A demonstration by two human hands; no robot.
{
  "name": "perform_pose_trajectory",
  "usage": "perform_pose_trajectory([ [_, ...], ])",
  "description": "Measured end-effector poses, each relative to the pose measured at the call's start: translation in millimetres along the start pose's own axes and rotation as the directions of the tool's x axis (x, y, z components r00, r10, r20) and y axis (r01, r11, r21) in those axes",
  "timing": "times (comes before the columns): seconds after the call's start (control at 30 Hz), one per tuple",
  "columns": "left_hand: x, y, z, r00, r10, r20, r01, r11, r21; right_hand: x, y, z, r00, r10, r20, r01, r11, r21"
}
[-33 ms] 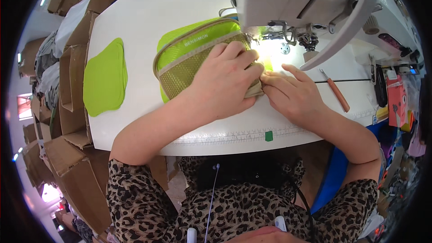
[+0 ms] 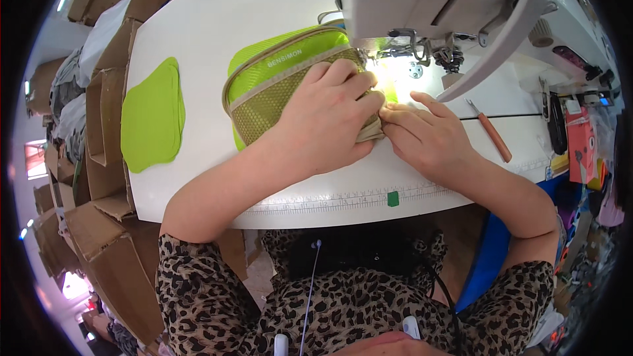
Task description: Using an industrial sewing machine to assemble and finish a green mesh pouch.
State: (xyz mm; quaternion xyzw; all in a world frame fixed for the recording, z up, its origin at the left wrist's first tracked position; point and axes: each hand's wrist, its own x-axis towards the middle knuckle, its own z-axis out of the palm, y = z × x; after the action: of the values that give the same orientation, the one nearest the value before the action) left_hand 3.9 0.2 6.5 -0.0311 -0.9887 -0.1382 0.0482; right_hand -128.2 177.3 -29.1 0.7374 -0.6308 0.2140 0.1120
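Observation:
A lime-green pouch (image 2: 260,107) with an olive mesh front and beige binding lies on the white table, its right end beside the lit needle area of a sewing machine (image 2: 402,0). Across its right part rests my left hand (image 2: 333,113), fingers curled down and gripping the fabric. My right hand (image 2: 427,133) pinches the pouch's near right corner, thumb and fingers close to the left fingertips. The index finger of that hand sticks out a little. Exactly what lies between the fingertips is hidden, and the bright lamp washes out the spot just beyond them.
Flat lime-green fabric pieces (image 2: 153,115) are stacked at the table's left. A small tool with an orange-brown handle (image 2: 496,140) lies right of my right hand. A measuring tape strip (image 2: 316,205) runs along the front edge. Cardboard boxes (image 2: 112,250) crowd the left side.

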Motion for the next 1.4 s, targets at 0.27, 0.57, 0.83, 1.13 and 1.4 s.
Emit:
perform_pose_trajectory([
  [0.27, 11.3, -5.7, 4.7, 0.993, 0.028, -0.113, -0.019, 0.996, 0.082, 4.6, 19.4, 1.8, 0.998, 0.003, 0.056, -0.005, 1.000, 0.030],
  [0.57, 13.4, -14.6, 5.4, 0.996, 0.002, -0.094, 0.003, 0.998, 0.057, 7.4, 26.3, 11.1, 0.996, 0.055, 0.069, -0.059, 0.997, 0.054],
  [0.83, 5.6, -11.8, 0.4, 0.990, 0.054, -0.127, -0.038, 0.991, 0.125, 4.9, 22.3, 8.4, 0.980, 0.128, 0.155, -0.138, 0.989, 0.057],
  [1.13, 6.0, -2.8, -1.4, 0.986, 0.110, -0.127, -0.095, 0.989, 0.116, 7.9, 22.6, -2.4, 0.988, 0.126, 0.086, -0.134, 0.986, 0.100],
  [1.4, 5.8, 0.7, 8.8, 0.979, 0.134, -0.156, -0.104, 0.977, 0.184, 6.8, 21.6, -11.1, 0.964, 0.189, 0.186, -0.224, 0.955, 0.194],
])
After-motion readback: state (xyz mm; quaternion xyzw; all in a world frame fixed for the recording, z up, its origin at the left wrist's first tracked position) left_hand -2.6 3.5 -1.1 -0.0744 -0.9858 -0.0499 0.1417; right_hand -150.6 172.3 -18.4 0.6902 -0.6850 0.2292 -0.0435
